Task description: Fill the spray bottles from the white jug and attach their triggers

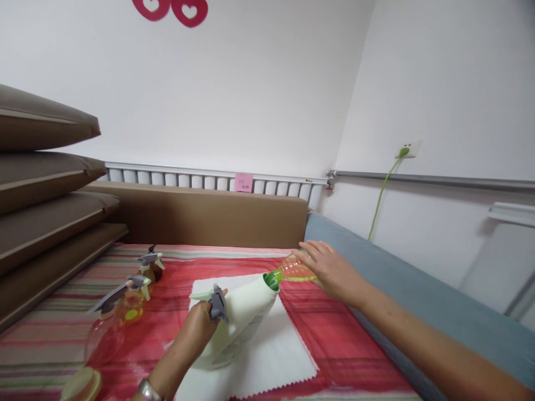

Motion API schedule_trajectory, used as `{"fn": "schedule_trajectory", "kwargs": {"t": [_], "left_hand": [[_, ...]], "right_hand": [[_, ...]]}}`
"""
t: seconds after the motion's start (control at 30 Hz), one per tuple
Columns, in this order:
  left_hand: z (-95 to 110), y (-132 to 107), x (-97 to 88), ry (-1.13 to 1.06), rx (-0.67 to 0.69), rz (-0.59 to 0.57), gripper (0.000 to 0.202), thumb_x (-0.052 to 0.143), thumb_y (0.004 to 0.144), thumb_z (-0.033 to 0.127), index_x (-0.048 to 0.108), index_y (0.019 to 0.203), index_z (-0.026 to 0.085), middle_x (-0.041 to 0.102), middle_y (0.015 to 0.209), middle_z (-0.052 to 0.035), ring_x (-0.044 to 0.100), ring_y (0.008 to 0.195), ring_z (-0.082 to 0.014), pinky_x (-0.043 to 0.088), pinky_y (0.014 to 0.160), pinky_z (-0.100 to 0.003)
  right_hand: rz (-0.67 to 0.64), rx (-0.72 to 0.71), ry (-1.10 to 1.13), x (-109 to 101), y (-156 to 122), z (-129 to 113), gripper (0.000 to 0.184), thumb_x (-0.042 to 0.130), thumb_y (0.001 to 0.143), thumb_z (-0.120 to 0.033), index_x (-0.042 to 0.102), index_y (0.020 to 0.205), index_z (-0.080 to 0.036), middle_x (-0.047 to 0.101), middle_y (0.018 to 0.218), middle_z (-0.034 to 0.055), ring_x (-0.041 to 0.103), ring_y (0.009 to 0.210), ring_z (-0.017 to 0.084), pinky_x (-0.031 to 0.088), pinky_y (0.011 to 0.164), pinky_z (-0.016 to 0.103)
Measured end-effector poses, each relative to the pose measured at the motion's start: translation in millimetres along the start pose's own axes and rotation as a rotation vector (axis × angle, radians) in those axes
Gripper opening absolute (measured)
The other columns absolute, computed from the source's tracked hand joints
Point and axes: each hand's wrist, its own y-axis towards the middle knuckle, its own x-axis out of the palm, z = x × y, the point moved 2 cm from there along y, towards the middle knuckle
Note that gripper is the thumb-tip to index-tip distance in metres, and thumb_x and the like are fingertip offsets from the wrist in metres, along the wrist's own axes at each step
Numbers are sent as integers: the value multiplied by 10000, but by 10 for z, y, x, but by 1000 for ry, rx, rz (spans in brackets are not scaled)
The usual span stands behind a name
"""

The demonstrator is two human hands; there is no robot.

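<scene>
View: head camera
Left hand [196, 328]: wrapped round the tilted white bottle [246, 317], with the grey trigger head [218, 303] pinched against it.
Right hand [330, 270]: fingers curled over the small orange bottle [295, 270], whose green neck is at the white bottle's mouth.
Place: over the white cloth [284, 356].
Care: probably best to keep the mouths aligned and tilt slowly.

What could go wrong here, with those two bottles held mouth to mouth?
1. The white bottle and the small orange bottle meet only at their mouths, both tilted; a slip could spill the contents onto the white cloth or the striped cover.
2. The left hand holds the white bottle and a grey spray head together, so its grip may be weak.
3. The spray bottles beside that arm could get knocked over.
</scene>
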Motion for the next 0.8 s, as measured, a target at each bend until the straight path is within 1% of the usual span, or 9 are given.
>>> {"fn": "schedule_trajectory", "kwargs": {"t": [0.13, 0.23, 0.33, 0.4, 0.47, 0.6, 0.7, 0.8], "left_hand": [[1, -4, -11, 10, 14, 11, 429, 486, 596, 47, 733, 909, 205, 730, 966, -65, 701, 718, -252, 495, 606, -263], [-1, -8, -19, -1, 11, 11, 451, 486, 585, 40, 730, 931, 197, 750, 875, -63, 699, 711, -252, 500, 613, -266], [-22, -18, -31, -16, 9, 16, 505, 486, 578, 43, 708, 1003, 201, 756, 758, -43, 691, 686, -249, 508, 618, -273], [-58, -31, -45, -35, 12, 24, 533, 493, 583, 53, 687, 1056, 204, 756, 764, -40, 688, 690, -245, 511, 614, -270], [-115, -49, -66, -56, 6, 27, 540, 506, 599, 73, 662, 1102, 192, 756, 812, -51, 689, 717, -243, 510, 616, -264], [-280, -98, -115, -133, -8, 22, 536, 532, 624, 108, 627, 1150, 144, 748, 898, -72, 691, 799, -247, 512, 688, -280], [-415, -142, -150, -209, -18, 34, 542, 550, 630, 125, 611, 1168, 132, 747, 892, -70, 682, 853, -252, 513, 734, -295], [-530, -189, -174, -277, -58, 62, 549, 580, 605, 132, 624, 1152, 145, 748, 866, -57, 675, 861, -246, 518, 742, -286]], "right_hand": [[25, -57, -49, -24, 81, 0, 622, 459, 709, 22, 460, 1285, -211, 520, 1309, 157, 453, 1211, 319, 355, 977, 510], [29, -109, -77, -72, 169, -26, 626, 466, 697, 17, 462, 1282, -205, 522, 1309, 156, 437, 1226, 330, 329, 988, 538], [24, -150, -98, -190, 288, -100, 576, 468, 719, -19, 478, 1262, -208, 534, 1295, 148, 433, 1227, 334, 316, 986, 568], [19, -172, -130, -294, 375, -173, 525, 457, 742, -31, 499, 1232, -214, 554, 1264, 137, 443, 1216, 332, 318, 986, 574], [14, -200, -163, -396, 461, -256, 492, 452, 755, -32, 511, 1209, -211, 566, 1239, 136, 450, 1209, 336, 320, 987, 583], [25, -292, -188, -546, 625, -418, 443, 462, 783, -64, 509, 1201, -202, 561, 1243, 139, 438, 1218, 348, 318, 989, 604], [51, -350, -206, -624, 748, -524, 417, 459, 805, -83, 508, 1197, -216, 553, 1259, 121, 417, 1239, 337, 300, 1014, 591], [58, -398, -221, -698, 865, -624, 417, 468, 805, -97, 501, 1207, -203, 545, 1268, 127, 404, 1248, 343, 284, 1029, 586]]}}
